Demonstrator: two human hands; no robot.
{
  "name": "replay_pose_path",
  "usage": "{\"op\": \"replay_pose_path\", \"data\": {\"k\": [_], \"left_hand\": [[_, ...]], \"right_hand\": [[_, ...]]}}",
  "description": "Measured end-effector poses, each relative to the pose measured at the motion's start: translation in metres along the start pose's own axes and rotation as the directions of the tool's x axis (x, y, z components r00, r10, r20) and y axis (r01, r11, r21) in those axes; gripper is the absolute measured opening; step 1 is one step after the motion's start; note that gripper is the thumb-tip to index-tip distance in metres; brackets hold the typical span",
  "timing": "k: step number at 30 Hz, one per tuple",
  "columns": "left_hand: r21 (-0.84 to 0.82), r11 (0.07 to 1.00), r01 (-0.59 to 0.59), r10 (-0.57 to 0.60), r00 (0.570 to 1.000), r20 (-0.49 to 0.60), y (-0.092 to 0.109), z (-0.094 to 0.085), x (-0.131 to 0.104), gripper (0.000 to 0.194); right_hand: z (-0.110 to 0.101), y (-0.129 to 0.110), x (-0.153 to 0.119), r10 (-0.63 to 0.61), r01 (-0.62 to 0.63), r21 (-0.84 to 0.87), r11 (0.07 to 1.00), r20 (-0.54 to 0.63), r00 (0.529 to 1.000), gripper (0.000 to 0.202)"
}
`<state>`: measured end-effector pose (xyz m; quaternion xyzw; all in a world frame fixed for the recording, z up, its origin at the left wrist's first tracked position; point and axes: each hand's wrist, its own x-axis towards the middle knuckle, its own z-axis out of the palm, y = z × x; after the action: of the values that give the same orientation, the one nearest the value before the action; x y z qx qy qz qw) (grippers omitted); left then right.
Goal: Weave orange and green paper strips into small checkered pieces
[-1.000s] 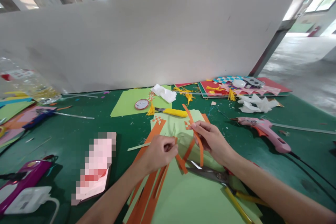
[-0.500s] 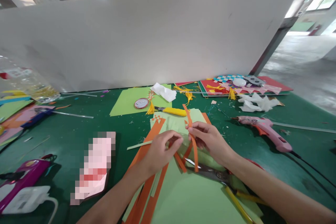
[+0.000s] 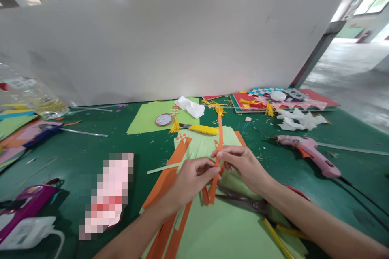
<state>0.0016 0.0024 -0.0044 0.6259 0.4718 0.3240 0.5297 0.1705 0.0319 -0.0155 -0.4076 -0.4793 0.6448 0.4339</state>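
Note:
Between my two hands an orange paper strip [image 3: 221, 131] stands roughly upright, its top reaching past the yellow cutter. My left hand [image 3: 194, 178] pinches the strip low down, and my right hand [image 3: 240, 164] pinches it just above. Other folded orange strip ends hang below my fingers; how they join is hidden. Under my hands lie light green paper sheets [image 3: 219, 230], with long orange strips [image 3: 165, 182] on their left side. Scissors [image 3: 246, 202] with yellow handles rest on the green paper below my right hand.
A yellow cutter [image 3: 203, 129], a round badge [image 3: 163, 119] and crumpled white paper [image 3: 191, 107] lie beyond my hands. On the right is a pink glue gun [image 3: 310, 153]. A phone [image 3: 107, 194], a purple power strip [image 3: 33, 198] and a bottle [image 3: 33, 93] are left.
My left hand has moved right and closed on the orange strip. The strip now stands straighter and higher, with my right hand still holding it.

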Motion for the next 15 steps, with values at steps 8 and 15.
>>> {"op": "replay_pose_path", "data": {"k": [8,15], "left_hand": [[-0.027,0.999,0.026,-0.024,0.998,0.052,0.0031,-0.0047,-0.0025,0.029],[-0.046,0.998,0.038,-0.035,0.997,0.069,0.0,-0.0048,-0.0008,0.029]], "right_hand": [[-0.004,-0.0027,0.0001,0.004,0.001,0.064,0.998,-0.074,0.997,0.022],[-0.0059,-0.0021,0.0034,0.052,-0.034,0.131,0.991,-0.14,0.989,0.023]]}}
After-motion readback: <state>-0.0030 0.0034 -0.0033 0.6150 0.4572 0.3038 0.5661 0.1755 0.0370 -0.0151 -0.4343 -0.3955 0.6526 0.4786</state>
